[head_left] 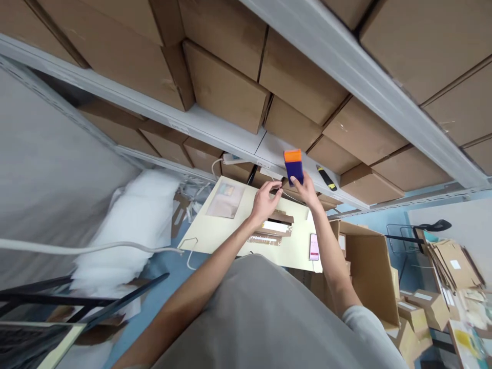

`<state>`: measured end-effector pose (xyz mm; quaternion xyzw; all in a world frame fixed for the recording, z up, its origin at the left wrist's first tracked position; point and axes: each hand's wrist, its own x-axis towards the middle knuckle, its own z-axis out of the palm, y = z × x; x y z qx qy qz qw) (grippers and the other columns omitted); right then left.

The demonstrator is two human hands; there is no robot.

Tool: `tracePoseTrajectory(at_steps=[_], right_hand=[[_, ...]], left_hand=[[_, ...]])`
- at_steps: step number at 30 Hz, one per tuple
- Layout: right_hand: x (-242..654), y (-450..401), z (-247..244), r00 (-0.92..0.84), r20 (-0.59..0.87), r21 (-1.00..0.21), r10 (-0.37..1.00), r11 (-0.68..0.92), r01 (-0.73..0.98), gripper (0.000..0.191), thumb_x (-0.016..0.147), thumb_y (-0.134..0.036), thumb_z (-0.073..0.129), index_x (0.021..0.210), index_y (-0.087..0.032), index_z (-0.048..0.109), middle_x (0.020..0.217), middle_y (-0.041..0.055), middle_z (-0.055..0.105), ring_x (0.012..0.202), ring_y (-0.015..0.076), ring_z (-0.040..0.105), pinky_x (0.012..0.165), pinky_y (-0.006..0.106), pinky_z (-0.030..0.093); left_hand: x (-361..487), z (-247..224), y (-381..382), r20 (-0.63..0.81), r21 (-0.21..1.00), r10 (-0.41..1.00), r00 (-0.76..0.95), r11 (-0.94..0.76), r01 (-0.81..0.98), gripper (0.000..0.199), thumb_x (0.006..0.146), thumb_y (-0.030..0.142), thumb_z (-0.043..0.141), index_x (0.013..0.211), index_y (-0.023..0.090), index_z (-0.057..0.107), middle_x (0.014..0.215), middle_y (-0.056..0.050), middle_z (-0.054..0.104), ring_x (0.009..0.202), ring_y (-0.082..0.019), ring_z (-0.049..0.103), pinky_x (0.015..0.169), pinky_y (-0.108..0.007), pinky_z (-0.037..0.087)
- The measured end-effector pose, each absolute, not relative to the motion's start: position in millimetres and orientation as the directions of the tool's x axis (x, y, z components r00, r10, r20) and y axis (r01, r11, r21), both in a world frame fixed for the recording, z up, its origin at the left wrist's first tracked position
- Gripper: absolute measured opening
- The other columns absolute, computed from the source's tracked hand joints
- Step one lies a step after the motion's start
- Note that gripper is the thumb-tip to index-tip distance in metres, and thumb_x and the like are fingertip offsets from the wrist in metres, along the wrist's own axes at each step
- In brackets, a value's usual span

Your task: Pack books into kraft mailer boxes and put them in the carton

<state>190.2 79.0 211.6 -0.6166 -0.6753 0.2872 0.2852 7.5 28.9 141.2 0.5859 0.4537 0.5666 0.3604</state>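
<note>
My right hand [304,190] is closed around a small dark-blue box with an orange top [294,167], held up in front of the shelf edge. To its left, my left hand [265,201] is bent with thumb and fingertips close together; whatever they may hold is too small to make out. Beneath my hands is a pale yellow table [203,233]. On it lie an opened brown carton with white labels [277,225], a phone with a lit screen [314,247] and a clear plastic bag or sheet [226,200].
Shelves with large cardboard boxes [226,87] rise just ahead. A yellow-black box cutter [326,178] lies on the shelf edge near a white power strip [235,159]. An open carton [369,271] stands at the right, white foam wrap [126,225] at the left. A cable [96,249] crosses the left side.
</note>
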Motion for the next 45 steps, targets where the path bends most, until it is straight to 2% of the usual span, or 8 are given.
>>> tracePoseTrajectory(at_steps=[4, 9, 13, 20, 26, 30, 37, 45], right_hand=[[166, 3, 190, -0.094, 0.031, -0.966, 0.995, 0.054, 0.253, 0.062, 0.1, -0.074, 0.071, 0.133, -0.023, 0.071, 0.13, 0.0108, 0.082, 0.123, 0.0309, 0.076, 0.116, 0.046, 0.058], [142, -54, 181, -0.01, -0.049, -0.99, 0.999, -0.048, 0.134, 0.06, 0.096, -0.074, 0.078, 0.13, -0.025, 0.075, 0.132, 0.01, 0.083, 0.125, 0.0301, 0.077, 0.119, 0.046, 0.059], [144, -64, 187, -0.1, -0.138, -0.988, 0.985, -0.13, 0.084, 0.064, 0.092, -0.079, 0.081, 0.124, -0.025, 0.08, 0.129, 0.0111, 0.085, 0.126, 0.0332, 0.079, 0.118, 0.049, 0.061], [154, -66, 180, -0.15, -0.213, -0.955, 0.966, -0.173, 0.243, 0.073, 0.086, -0.089, 0.078, 0.117, -0.023, 0.084, 0.12, 0.0126, 0.088, 0.118, 0.0366, 0.082, 0.113, 0.053, 0.064], [170, -80, 184, -0.256, 0.031, -0.865, 0.966, 0.154, 0.477, 0.034, 0.108, -0.054, 0.071, 0.122, -0.024, 0.079, 0.132, 0.0135, 0.082, 0.123, 0.0327, 0.077, 0.111, 0.05, 0.063], [186, -78, 190, -0.367, 0.185, -0.711, 0.912, 0.382, 0.59, 0.019, 0.111, -0.039, 0.064, 0.12, -0.025, 0.075, 0.116, 0.0116, 0.08, 0.111, 0.0309, 0.074, 0.101, 0.049, 0.063], [214, -72, 201, -0.488, 0.286, -0.52, 0.824, 0.562, 0.643, 0.016, 0.113, -0.036, 0.059, 0.113, -0.025, 0.071, 0.097, 0.0082, 0.072, 0.094, 0.0307, 0.067, 0.094, 0.054, 0.058], [231, -73, 208, -0.555, 0.348, -0.404, 0.756, 0.655, 0.639, 0.017, 0.114, -0.04, 0.058, 0.115, -0.026, 0.068, 0.095, 0.0074, 0.068, 0.091, 0.0305, 0.065, 0.094, 0.054, 0.056]], left_hand=[[-4, 141, -15, 0.347, 0.934, 0.935, -0.078, -0.338, 0.114, 0.012, 0.103, 0.029, 0.074, 0.113, 0.023, 0.076, 0.109, -0.006, 0.08, 0.103, -0.022, 0.078, 0.096, -0.037, 0.064], [-20, 139, -58, 0.304, 0.94, 0.953, -0.018, -0.297, 0.17, 0.011, 0.108, 0.033, 0.071, 0.111, 0.024, 0.075, 0.11, -0.007, 0.081, 0.106, -0.022, 0.078, 0.097, -0.037, 0.065], [-31, 138, -76, 0.309, 0.92, 0.949, 0.07, -0.317, 0.231, 0.013, 0.11, 0.035, 0.07, 0.112, 0.024, 0.076, 0.112, -0.007, 0.081, 0.109, -0.024, 0.078, 0.1, -0.038, 0.064], [-49, 157, -82, 0.306, 0.926, 0.952, 0.003, -0.298, 0.233, 0.021, 0.11, 0.039, 0.069, 0.125, 0.025, 0.076, 0.119, -0.009, 0.079, 0.11, -0.024, 0.077, 0.096, -0.042, 0.067], [-62, 205, -73, 0.38, 0.904, 0.925, -0.018, -0.367, 0.221, 0.041, 0.109, 0.054, 0.068, 0.137, 0.025, 0.074, 0.129, -0.012, 0.074, 0.12, -0.027, 0.073, 0.095, -0.043, 0.068], [-64, 229, -70, 0.431, 0.857, 0.9, 0.073, -0.433, 0.28, 0.035, 0.108, 0.049, 0.069, 0.135, 0.027, 0.077, 0.125, -0.011, 0.075, 0.119, -0.028, 0.073, 0.1, -0.047, 0.068], [-72, 247, -64, 0.469, 0.777, 0.841, 0.268, -0.538, 0.327, 0.022, 0.104, 0.034, 0.075, 0.125, 0.032, 0.082, 0.115, -0.005, 0.08, 0.109, -0.026, 0.077, 0.105, -0.05, 0.066], [-66, 255, -58, 0.422, 0.791, 0.85, 0.316, -0.515, 0.329, 0.017, 0.109, 0.045, 0.071, 0.112, 0.034, 0.085, 0.107, -0.004, 0.082, 0.104, -0.026, 0.079, 0.1, -0.05, 0.066]])
